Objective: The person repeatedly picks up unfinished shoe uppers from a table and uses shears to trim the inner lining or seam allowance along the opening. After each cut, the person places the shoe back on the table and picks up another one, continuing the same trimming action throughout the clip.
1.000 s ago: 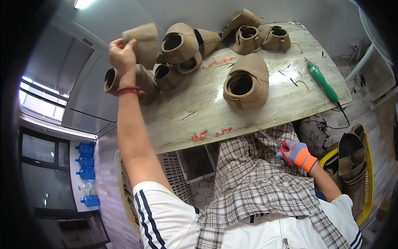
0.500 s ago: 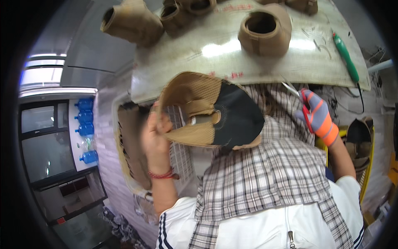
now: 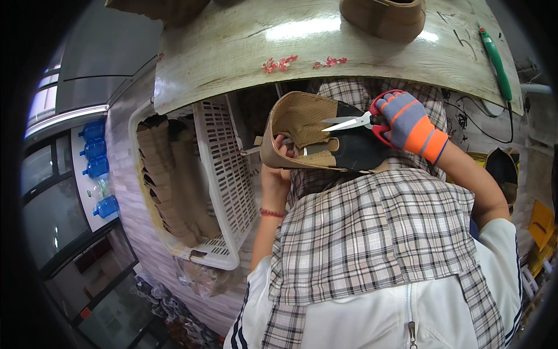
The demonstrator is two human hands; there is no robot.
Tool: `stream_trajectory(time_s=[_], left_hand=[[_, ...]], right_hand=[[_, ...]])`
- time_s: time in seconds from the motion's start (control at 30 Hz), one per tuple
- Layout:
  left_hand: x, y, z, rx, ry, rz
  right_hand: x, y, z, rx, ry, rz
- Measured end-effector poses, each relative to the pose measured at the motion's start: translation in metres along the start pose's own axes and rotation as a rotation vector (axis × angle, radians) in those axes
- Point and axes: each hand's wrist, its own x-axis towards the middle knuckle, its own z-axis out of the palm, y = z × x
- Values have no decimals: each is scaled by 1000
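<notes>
My bare left hand (image 3: 278,172) grips the rim of a tan shoe upper (image 3: 272,139), its fingers reaching over into the inside. The upper lies opened toward me above my lap, showing tan mesh lining on the left and black lining on the right. My right hand (image 3: 409,123), in a grey and orange striped glove, is closed around red-handled scissors (image 3: 354,123). The scissor blades are spread and point left over the inside of the upper. Whether they touch the lining I cannot tell.
A white plastic basket (image 3: 224,174) full of stacked tan uppers (image 3: 160,174) stands on the left. On the table (image 3: 232,75) ahead are another tan upper (image 3: 386,20) and a green corded tool (image 3: 496,64). More dark-lined uppers (image 3: 501,174) sit at the right.
My right hand has brought the scissors left, over the upper, with the blades now spread. The left hand has drawn the upper closer to my middle. The view has tilted downward.
</notes>
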Motion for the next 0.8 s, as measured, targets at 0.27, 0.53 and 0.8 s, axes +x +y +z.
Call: stream_trajectory(time_s=[0.27,0.53,0.8], left_hand=[[44,-5,43,-125,-47,-24],[42,4,47,-45,-89,-7],[31,12,64,2,-5,37]], right_hand=[[35,-11,-4,-133,-23,-106],[52,-26,-11,-235,22,-198],[39,-16,-25,-179,-83,-58]])
